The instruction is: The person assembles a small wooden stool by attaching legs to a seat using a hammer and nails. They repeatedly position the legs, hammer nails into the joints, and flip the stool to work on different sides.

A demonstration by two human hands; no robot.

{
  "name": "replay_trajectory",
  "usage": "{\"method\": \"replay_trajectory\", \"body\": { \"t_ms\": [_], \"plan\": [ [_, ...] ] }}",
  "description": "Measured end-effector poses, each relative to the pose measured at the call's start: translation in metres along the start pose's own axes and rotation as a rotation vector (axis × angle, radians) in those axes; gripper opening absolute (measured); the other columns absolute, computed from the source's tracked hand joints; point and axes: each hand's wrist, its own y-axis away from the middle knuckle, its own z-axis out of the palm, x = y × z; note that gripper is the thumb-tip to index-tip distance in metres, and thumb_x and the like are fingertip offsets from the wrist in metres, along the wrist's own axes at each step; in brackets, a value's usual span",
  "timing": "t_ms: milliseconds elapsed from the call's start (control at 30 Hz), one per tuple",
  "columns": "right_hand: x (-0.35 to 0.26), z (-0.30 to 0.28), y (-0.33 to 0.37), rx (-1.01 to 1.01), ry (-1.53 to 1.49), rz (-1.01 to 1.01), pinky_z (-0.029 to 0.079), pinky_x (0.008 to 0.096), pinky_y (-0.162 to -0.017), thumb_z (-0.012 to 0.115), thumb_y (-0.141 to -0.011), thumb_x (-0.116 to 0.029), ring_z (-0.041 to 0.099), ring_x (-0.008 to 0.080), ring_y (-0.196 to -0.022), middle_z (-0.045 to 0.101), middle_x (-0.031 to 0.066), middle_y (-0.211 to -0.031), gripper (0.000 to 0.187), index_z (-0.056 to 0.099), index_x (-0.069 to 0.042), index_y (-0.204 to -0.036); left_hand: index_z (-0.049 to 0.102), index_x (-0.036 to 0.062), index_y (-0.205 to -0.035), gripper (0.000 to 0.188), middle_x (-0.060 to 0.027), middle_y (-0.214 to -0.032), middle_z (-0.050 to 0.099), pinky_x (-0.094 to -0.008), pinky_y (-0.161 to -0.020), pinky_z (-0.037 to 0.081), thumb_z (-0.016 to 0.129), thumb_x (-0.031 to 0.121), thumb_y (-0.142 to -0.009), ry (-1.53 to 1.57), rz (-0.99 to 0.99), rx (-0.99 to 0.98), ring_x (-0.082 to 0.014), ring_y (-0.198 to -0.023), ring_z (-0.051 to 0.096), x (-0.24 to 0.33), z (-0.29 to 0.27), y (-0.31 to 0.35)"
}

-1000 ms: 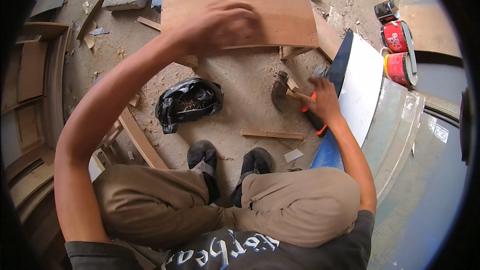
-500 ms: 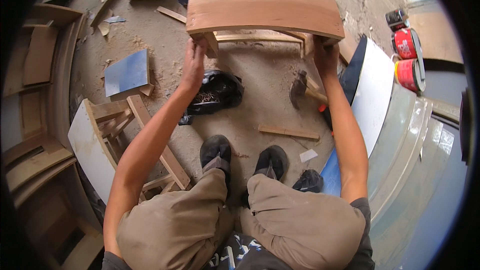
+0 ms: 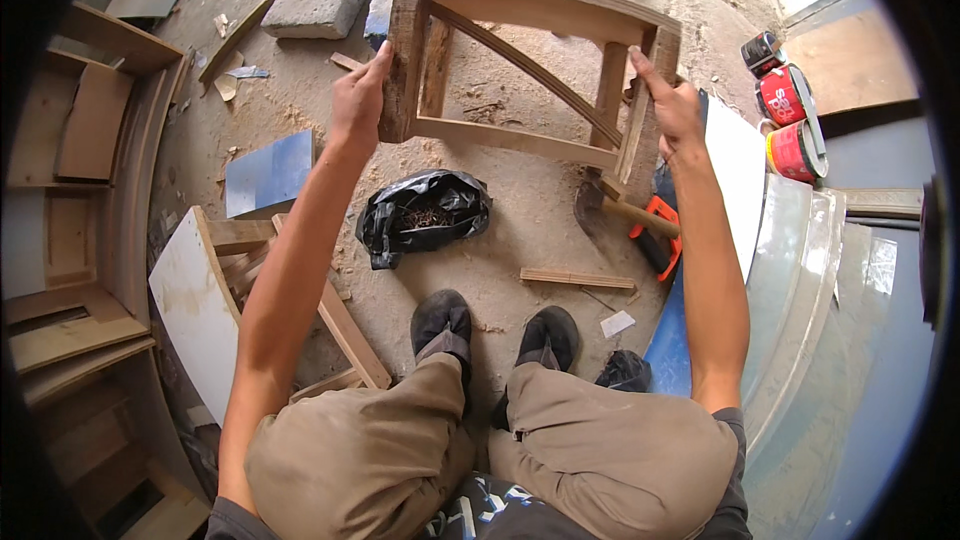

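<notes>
Both arms are stretched forward, holding up a wooden frame (image 3: 530, 75) with a curved panel edge on its far side and a diagonal brace across it. My left hand (image 3: 362, 100) grips the thick left post, fingers mostly hidden behind it. On the opposite end my right hand (image 3: 672, 110) is closed around the side rail, thumb along the inner edge. Below the frame lies an open black plastic bag (image 3: 375, 225) with small brown pieces, apparently nails, inside. A hammer (image 3: 640, 215) rests under the right end, beside an orange-and-black tool handle (image 3: 660, 240).
At left, a white-faced wooden piece (image 3: 195, 290) stands near a blue board (image 3: 268, 172) and tall wooden cabinetry (image 3: 150, 190). Red cans (image 3: 795, 150), a white panel (image 3: 735, 170) and glassy sheets (image 3: 800, 270) line the right. A concrete block (image 3: 318, 2) lies far left; a wood strip (image 3: 577, 278) lies near my feet.
The wooden frame has been tilted, so its broad panel face is out of sight and its braced inside shows. Both hands have shifted to its end members.
</notes>
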Motion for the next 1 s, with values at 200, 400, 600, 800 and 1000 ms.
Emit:
{"method": "replay_trajectory", "body": {
  "t_ms": [200,400,600,800,1000],
  "plan": [
    [0.041,-0.013,-0.013,0.003,0.154,-0.090,0.051,0.0296,-0.080,0.080,-0.085,-0.040,0.065,0.0170,-0.095,0.069,0.0097,-0.104,0.056,0.065,0.005,-0.116,0.062,0.0056,-0.134,0.052,-0.0080,-0.120,0.068,-0.0279,-0.093,0.046,0.068,0.040,-0.096,-0.139,0.078,-0.089,-0.0127,-0.105,0.060,0.003,0.023,0.014],
    [0.055,-0.007,-0.007,0.061,0.246,-0.083,0.052,0.0325,-0.068,0.073,-0.090,-0.041,0.066,0.0166,-0.073,0.069,0.0079,-0.085,0.046,0.070,0.003,-0.103,0.061,0.0036,-0.116,0.042,-0.0047,-0.096,0.067,-0.0315,-0.074,0.051,0.069,0.038,-0.093,-0.445,0.000,-0.177,-0.0127,-0.084,0.062,-0.005,0.010,0.009],
    [0.051,-0.005,0.014,0.051,0.235,-0.096,0.053,0.0288,-0.063,0.068,-0.095,-0.029,0.064,0.0131,-0.071,0.068,0.0052,-0.090,0.031,0.068,0.000,-0.106,0.058,0.0026,-0.115,0.031,-0.0070,-0.085,0.065,-0.0304,-0.065,0.052,0.064,0.026,-0.095,-0.452,-0.023,-0.223,-0.0136,-0.070,0.064,-0.011,0.007,0.016],
    [0.063,-0.009,0.011,0.090,0.248,-0.107,0.051,0.0298,-0.070,0.071,-0.092,-0.032,0.063,0.0133,-0.077,0.069,0.0062,-0.087,0.037,0.068,0.003,-0.102,0.058,0.0029,-0.114,0.028,-0.0059,-0.081,0.065,-0.0299,-0.064,0.051,0.062,0.023,-0.095,-0.339,-0.041,-0.232,-0.0139,-0.069,0.064,-0.013,0.009,0.022],
    [0.058,-0.010,0.015,0.083,0.243,-0.234,0.051,0.0310,-0.075,0.072,-0.092,-0.033,0.064,0.0144,-0.081,0.070,0.0070,-0.090,0.039,0.068,0.004,-0.103,0.058,0.0030,-0.112,0.028,-0.0076,-0.086,0.066,-0.0309,-0.064,0.052,0.064,0.022,-0.093,-0.374,-0.031,-0.209,-0.0150,-0.072,0.065,-0.005,0.013,0.032]
  ]
}}
